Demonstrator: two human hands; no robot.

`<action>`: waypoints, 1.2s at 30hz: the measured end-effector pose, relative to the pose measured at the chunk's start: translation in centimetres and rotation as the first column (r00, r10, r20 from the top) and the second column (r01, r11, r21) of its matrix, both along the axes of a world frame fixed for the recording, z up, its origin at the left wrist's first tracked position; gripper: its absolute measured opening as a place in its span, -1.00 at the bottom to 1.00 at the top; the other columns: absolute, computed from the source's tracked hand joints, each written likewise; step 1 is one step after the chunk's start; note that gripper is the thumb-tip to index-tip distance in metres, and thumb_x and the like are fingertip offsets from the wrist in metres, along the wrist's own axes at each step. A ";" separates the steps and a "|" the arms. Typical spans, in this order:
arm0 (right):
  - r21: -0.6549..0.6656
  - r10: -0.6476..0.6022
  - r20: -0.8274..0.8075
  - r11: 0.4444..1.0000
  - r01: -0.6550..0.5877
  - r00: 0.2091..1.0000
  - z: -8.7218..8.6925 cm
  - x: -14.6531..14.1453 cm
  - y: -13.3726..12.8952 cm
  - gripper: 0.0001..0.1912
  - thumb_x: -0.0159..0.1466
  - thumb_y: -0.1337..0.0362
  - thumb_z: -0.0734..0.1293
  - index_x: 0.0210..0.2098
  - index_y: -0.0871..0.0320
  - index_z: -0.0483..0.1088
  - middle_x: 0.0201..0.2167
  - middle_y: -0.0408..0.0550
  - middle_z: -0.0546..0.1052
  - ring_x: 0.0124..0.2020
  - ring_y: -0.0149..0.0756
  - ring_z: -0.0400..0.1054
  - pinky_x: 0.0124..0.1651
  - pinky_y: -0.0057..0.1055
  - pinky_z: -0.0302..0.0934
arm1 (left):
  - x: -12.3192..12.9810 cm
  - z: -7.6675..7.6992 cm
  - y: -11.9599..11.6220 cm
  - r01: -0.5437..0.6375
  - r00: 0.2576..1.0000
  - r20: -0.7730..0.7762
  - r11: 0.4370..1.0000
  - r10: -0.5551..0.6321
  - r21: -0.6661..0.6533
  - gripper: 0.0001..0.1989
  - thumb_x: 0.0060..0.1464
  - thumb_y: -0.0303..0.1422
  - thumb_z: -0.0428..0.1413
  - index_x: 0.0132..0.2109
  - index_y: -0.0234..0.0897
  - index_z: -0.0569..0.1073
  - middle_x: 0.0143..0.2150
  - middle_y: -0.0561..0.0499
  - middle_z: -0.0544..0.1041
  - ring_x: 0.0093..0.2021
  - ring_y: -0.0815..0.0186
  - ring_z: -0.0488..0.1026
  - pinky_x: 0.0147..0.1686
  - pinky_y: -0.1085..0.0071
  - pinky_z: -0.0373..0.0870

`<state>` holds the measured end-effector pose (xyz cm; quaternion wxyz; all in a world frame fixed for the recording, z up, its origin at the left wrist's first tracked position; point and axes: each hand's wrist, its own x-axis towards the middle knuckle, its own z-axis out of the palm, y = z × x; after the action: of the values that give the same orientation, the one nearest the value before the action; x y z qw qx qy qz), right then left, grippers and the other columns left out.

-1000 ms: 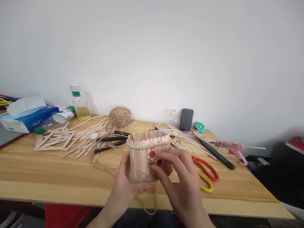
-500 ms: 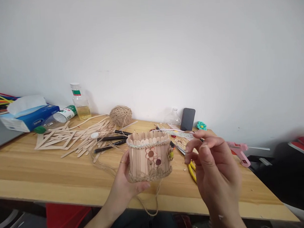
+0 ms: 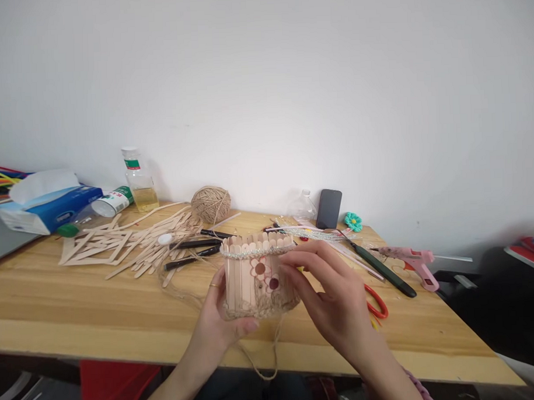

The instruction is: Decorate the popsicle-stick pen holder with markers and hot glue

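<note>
A round craft-stick pot [image 3: 240, 282] is held upright above the table's front edge by my left hand [image 3: 222, 309], closed round its left side and base. Silvery trim [image 3: 245, 254] rings the pot near the top, and twine edges its bottom. Drawn flowers with dark brown centres [image 3: 260, 269] decorate its front. My right hand [image 3: 334, 297] has its thumb and fingers pinched together at the pot's right front; anything between the fingertips is too small or hidden to make out. Loose twine [image 3: 273, 375] hangs below the pot.
Loose craft sticks [image 3: 141, 242], black pens [image 3: 192, 258] and a twine ball [image 3: 211, 203] lie at left and centre. Right of my hands are a dark-handled tool [image 3: 387, 273], red-handled scissors [image 3: 378, 301] and a pink glue gun [image 3: 422, 264]. A phone [image 3: 329, 208] leans against the wall.
My right hand has moved left and in, from beside the pot to its right front, with fingertips now at its surface. My left hand keeps its hold; the pot has barely shifted.
</note>
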<state>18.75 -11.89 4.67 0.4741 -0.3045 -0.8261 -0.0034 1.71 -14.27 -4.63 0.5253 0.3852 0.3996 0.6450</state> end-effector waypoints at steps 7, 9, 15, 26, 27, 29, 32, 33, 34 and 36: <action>-0.042 -0.017 0.150 0.999 0.024 0.989 -0.1 0.1 -0.1 -0.88 0.32 0.44 0.23 -0.25 0.15 0.38 -0.34 -0.06 0.44 -0.29 -0.30 0.32 -0.26 -0.37 0.25 | -0.2 0.6 -0.2 -0.015 1.000 -0.006 1.000 0.014 -0.017 -0.04 -0.50 -0.17 0.44 0.13 -0.30 0.32 0.10 -0.24 0.45 0.15 -0.13 0.33 0.09 0.10 0.32; -0.029 -0.039 0.246 0.998 0.048 0.968 -0.2 0.1 -0.1 -0.88 0.33 0.42 0.21 -0.27 0.17 0.37 -0.33 -0.03 0.45 -0.31 -0.27 0.30 -0.28 -0.33 0.24 | -0.3 0.8 -0.2 -0.014 1.000 -0.015 1.000 0.013 -0.023 -0.05 -0.48 -0.19 0.44 0.13 -0.29 0.31 0.12 -0.23 0.44 0.16 -0.12 0.31 0.10 0.11 0.30; -0.104 -0.082 0.210 0.989 0.105 0.974 -0.7 0.2 -0.4 -0.83 0.35 0.42 0.15 -0.34 0.13 0.29 -0.36 -0.06 0.38 -0.33 -0.26 0.26 -0.32 -0.34 0.19 | -0.3 0.6 0.0 -0.005 1.000 -0.021 1.000 0.005 -0.018 -0.07 -0.47 -0.22 0.44 0.13 -0.28 0.31 0.11 -0.22 0.44 0.18 -0.13 0.30 0.11 0.11 0.29; -0.292 0.043 -0.050 0.955 -0.055 0.998 -1.4 -0.3 -0.2 -0.85 0.35 0.38 0.17 -0.37 0.11 0.25 -0.37 -0.10 0.38 -0.32 -0.30 0.28 -0.28 -0.37 0.19 | 0.0 1.7 0.5 0.018 0.998 -0.068 1.000 -0.017 0.021 -0.10 -0.41 -0.35 0.42 0.14 -0.28 0.24 0.17 -0.19 0.39 0.19 -0.06 0.30 0.14 0.18 0.28; -0.362 0.057 -0.160 0.926 -0.112 0.986 -1.3 0.1 0.3 -0.84 0.35 0.34 0.17 -0.39 0.10 0.23 -0.41 -0.15 0.33 -0.37 -0.33 0.24 -0.32 -0.40 0.17 | -0.2 2.1 0.9 0.024 0.998 -0.062 1.000 -0.025 -0.007 -0.11 -0.40 -0.35 0.42 0.14 -0.29 0.26 0.16 -0.20 0.40 0.20 -0.06 0.29 0.16 0.18 0.25; -0.436 0.031 -0.384 0.875 -0.211 0.923 -1.1 1.3 1.7 -0.81 0.35 0.24 0.17 -0.41 0.08 0.20 -0.48 -0.21 0.24 -0.45 -0.36 0.15 -0.40 -0.44 0.11 | -0.8 2.9 1.9 0.078 0.997 -0.022 0.993 -0.080 -0.084 -0.16 -0.35 -0.32 0.40 0.13 -0.32 0.29 0.11 -0.21 0.45 0.18 -0.05 0.32 0.16 0.16 0.23; -0.450 -0.051 -0.581 0.852 -0.268 0.812 -0.9 3.0 4.0 -0.75 0.32 0.18 0.18 -0.47 0.09 0.19 -0.52 -0.22 0.21 -0.47 -0.37 0.10 -0.40 -0.43 0.05 | -1.6 3.9 3.8 0.208 0.976 0.091 0.971 -0.198 -0.115 -0.28 -0.21 -0.30 0.36 0.12 -0.34 0.31 0.02 -0.22 0.53 0.09 -0.01 0.41 0.13 0.14 0.27; -0.449 -0.080 -0.595 0.859 -0.247 0.800 -0.7 3.5 4.8 -0.70 0.32 0.14 0.18 -0.51 0.09 0.17 -0.54 -0.22 0.19 -0.48 -0.37 0.08 -0.40 -0.42 0.03 | -1.9 4.1 4.6 0.238 0.967 0.113 0.966 -0.227 -0.101 -0.33 -0.17 -0.33 0.34 0.11 -0.34 0.32 0.01 -0.21 0.54 0.08 0.02 0.43 0.12 0.15 0.28; -0.460 -0.108 -0.578 0.862 -0.213 0.809 -0.6 3.8 5.5 -0.67 0.31 0.10 0.19 -0.54 0.10 0.16 -0.56 -0.23 0.18 -0.49 -0.37 0.06 -0.41 -0.42 0.01 | -2.0 4.3 5.4 0.250 0.963 0.125 0.965 -0.239 -0.083 -0.38 -0.14 -0.36 0.32 0.09 -0.32 0.34 0.01 -0.20 0.55 0.07 0.05 0.44 0.12 0.17 0.28; -0.487 -0.144 -0.503 0.862 -0.142 0.852 -0.1 4.1 6.8 -0.62 0.26 0.02 0.23 -0.57 0.10 0.17 -0.59 -0.24 0.17 -0.51 -0.38 0.04 -0.43 -0.41 0.00 | -2.2 4.6 7.1 0.254 0.960 0.137 0.965 -0.244 -0.060 -0.49 -0.10 -0.42 0.30 0.04 -0.30 0.39 0.01 -0.16 0.55 0.07 0.09 0.44 0.12 0.20 0.28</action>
<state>22.83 -5.14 4.53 0.5832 -0.4081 -0.6367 0.2966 -0.46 -7.14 -0.04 0.6413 0.3696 0.3381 0.5813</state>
